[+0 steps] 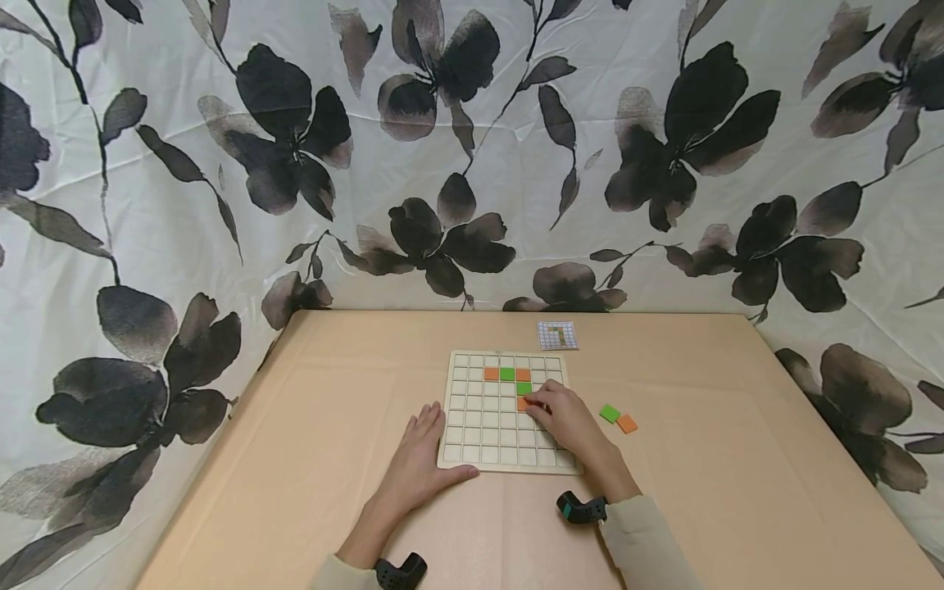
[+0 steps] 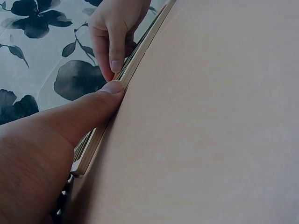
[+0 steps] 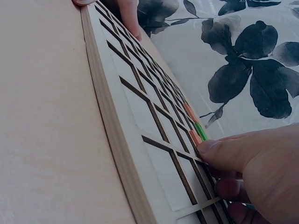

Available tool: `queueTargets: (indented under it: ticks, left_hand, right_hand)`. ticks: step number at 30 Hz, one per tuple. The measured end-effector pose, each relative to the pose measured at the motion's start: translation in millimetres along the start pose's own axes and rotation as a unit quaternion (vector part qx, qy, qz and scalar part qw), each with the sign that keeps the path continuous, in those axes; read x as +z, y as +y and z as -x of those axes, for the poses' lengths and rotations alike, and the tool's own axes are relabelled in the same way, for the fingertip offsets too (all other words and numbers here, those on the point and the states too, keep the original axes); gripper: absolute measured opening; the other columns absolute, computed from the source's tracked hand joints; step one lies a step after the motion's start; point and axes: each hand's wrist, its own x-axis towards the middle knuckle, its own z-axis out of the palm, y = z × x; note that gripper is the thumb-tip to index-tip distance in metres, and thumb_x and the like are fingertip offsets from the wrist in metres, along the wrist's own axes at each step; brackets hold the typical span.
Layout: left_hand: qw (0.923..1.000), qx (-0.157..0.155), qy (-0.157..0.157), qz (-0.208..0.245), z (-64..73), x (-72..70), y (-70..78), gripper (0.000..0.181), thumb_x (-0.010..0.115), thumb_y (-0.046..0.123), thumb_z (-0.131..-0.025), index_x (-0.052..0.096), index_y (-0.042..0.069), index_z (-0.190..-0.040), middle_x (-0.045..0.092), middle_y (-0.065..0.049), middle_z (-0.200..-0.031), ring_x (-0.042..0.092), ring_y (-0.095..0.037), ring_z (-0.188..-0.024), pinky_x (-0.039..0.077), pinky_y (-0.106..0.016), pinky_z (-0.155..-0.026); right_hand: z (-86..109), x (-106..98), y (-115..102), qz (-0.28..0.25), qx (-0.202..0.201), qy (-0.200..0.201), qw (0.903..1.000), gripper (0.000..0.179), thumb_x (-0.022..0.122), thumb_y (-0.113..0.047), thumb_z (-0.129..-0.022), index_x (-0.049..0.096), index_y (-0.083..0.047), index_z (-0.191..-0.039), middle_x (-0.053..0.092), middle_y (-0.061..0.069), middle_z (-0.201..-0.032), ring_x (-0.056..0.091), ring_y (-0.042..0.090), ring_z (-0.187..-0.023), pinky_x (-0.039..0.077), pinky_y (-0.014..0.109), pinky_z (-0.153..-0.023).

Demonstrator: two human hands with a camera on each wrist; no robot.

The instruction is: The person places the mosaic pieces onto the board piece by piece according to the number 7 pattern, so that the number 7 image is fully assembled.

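Observation:
A pale square grid board lies on the table. Its cells hold orange and green square tiles: a top run with a green tile between two orange ones, and another green tile below the right end. Below that, my right hand pinches an orange tile at its cell, with the thumb against it in the right wrist view. My left hand rests along the board's left side with fingers extended. Its thumb touches the front edge.
To the right of the board lie a loose green tile and a loose orange tile, touching or nearly so. Behind the board is a small pattern card with a printed grid. A floral cloth hangs beyond the wooden table.

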Motion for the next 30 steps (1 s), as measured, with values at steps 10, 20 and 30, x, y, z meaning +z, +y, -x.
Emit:
queueTargets:
  ticks: [10,20,30]
  left_hand:
    - [1.0,0.002,0.002,-0.001,0.6,0.2,-0.2,0.113,0.077,0.066,-0.074,0.036,-0.004,-0.152,0.03,-0.021,-0.162,0.022,-0.035,-0.155,0.016,-0.049,-0.13]
    - [1.0,0.001,0.001,0.002,0.6,-0.2,-0.4,0.114,0.078,0.066,-0.073,0.036,-0.004,-0.152,0.03,-0.021,-0.163,0.022,-0.034,-0.155,0.016,-0.049,-0.131]
    - [1.0,-0.001,0.001,0.003,0.4,0.2,-1.8,0.114,0.077,0.067,-0.073,0.036,-0.003,-0.153,0.03,-0.02,-0.163,0.022,-0.034,-0.155,0.016,-0.048,-0.131]
  right_hand:
    - [-0.5,-2,0,-0.006,0.008,-0.01,0.9999,0.024,0.073,-0.017,-0.092,0.074,-0.007,-0.114,0.061,-0.003,-0.089,0.05,0.01,-0.076,0.046,0.022,-0.066]
    - [-1.1,-5,0,-0.012,0.011,-0.013,0.9998,0.024,0.073,-0.018,-0.092,0.073,-0.008,-0.113,0.062,-0.004,-0.089,0.051,0.009,-0.077,0.048,0.021,-0.066]
    - [1.1,-12,-1,-0.016,0.037,-0.012,0.9991,0.028,0.072,-0.021,-0.093,0.071,-0.007,-0.117,0.061,-0.001,-0.091,0.051,0.012,-0.079,0.045,0.022,-0.065]
